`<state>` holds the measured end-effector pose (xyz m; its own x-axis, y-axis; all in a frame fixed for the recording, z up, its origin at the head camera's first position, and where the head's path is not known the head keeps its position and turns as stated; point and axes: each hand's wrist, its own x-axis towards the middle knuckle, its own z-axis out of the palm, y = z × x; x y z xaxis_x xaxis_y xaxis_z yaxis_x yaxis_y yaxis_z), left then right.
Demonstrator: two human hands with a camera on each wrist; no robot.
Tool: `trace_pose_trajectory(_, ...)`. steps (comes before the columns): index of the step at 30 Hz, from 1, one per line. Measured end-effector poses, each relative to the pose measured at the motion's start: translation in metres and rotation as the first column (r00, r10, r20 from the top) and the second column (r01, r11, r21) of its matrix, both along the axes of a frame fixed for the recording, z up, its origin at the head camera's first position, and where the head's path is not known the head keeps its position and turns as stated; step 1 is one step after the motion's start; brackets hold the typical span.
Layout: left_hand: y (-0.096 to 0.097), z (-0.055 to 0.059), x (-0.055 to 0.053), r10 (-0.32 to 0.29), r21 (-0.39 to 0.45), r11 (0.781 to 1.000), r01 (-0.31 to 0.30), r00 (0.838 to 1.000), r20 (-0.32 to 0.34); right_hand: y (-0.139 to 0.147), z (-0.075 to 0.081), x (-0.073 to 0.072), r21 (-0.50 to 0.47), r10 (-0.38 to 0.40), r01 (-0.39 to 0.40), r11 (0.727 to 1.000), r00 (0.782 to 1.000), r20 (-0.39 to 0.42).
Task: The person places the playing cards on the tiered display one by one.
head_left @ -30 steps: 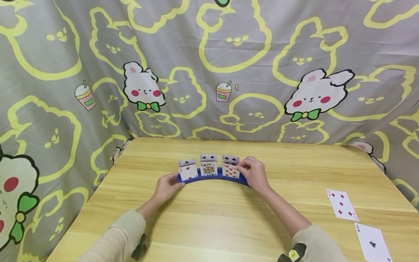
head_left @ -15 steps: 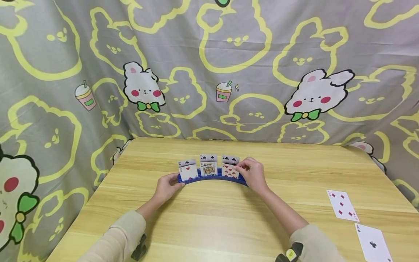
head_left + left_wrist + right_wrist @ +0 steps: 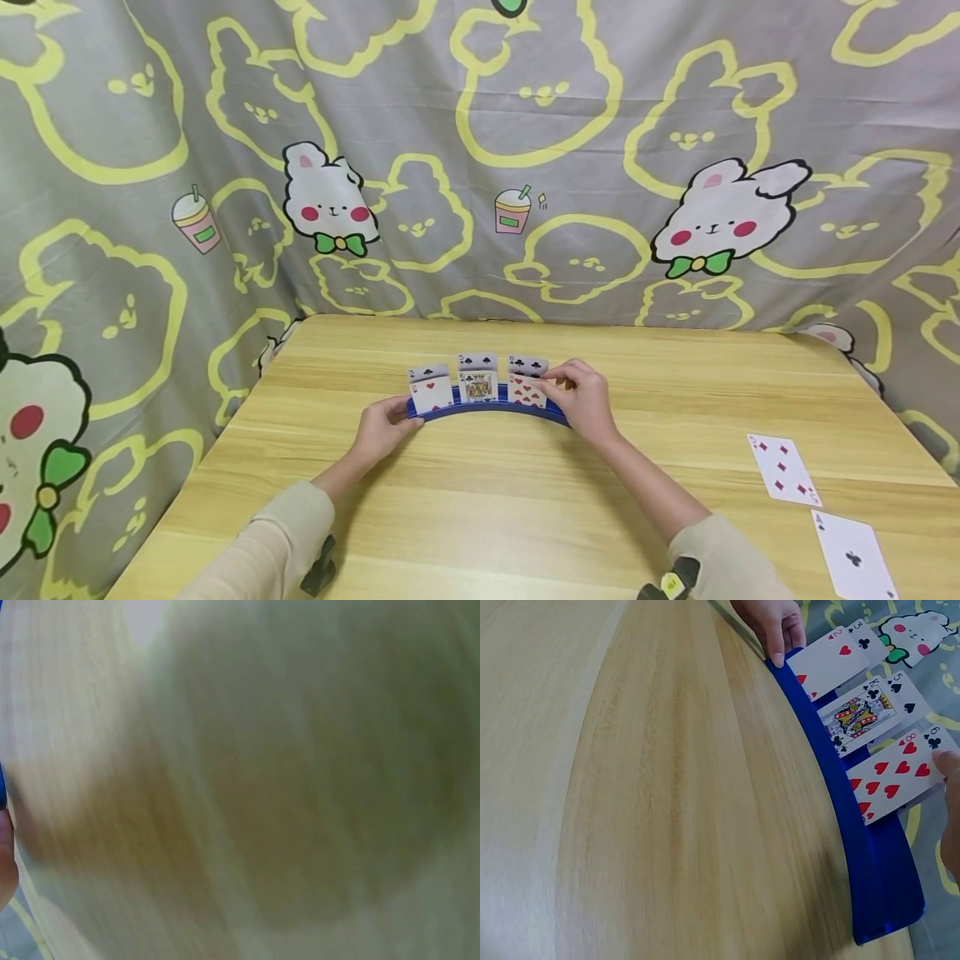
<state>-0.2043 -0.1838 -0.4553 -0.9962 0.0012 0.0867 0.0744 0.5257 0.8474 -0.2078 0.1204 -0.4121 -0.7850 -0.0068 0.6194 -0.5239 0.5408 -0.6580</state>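
A curved blue card holder (image 3: 487, 407) stands on the table with two rows of playing cards. Its front row has the two of hearts (image 3: 829, 664), the king of clubs (image 3: 857, 718) and the eight of hearts (image 3: 889, 780). Behind these rise the three of clubs (image 3: 428, 370), the five of spades (image 3: 477, 361) and the six of clubs (image 3: 528, 365). My left hand (image 3: 381, 429) grips the holder's left end, thumb in front. At the eight of hearts' upper right corner, my right hand (image 3: 585, 400) pinches the card; its fingers behind are partly hidden.
To the right, the five of diamonds (image 3: 784, 469) and the ace of clubs (image 3: 853, 554) lie face up on the wooden table (image 3: 480, 517). A patterned grey curtain (image 3: 420, 125) hangs behind and at the sides.
The eight of hearts has shifted very slightly to the left in the holder, with my right hand still at its corner. My left hand stays where it was.
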Motion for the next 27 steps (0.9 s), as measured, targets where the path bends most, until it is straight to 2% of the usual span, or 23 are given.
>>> trace_pose_trajectory(8,0.000,0.000,0.000,-0.002,0.005,1.000,0.002,1.000,0.004,0.015,0.020,0.007,-0.032,0.004,-0.007,0.999,0.994,-0.106)
trace_pose_trajectory(13,0.001,0.002,0.002,-0.001,-0.001,1.000,0.001,1.000,0.010,0.032,0.030,0.010,-0.074,-0.024,0.018,0.997,0.997,-0.070)
trace_pose_trajectory(19,0.002,0.001,0.001,0.003,0.003,1.000,-0.003,1.000,0.017,0.057,0.029,0.014,-0.099,-0.069,0.064,0.993,0.996,-0.056)
trace_pose_trajectory(27,0.001,-0.001,0.001,0.012,0.010,1.000,-0.012,1.000,0.018,0.091,0.028,0.022,-0.046,-0.131,0.130,0.991,0.990,-0.041)
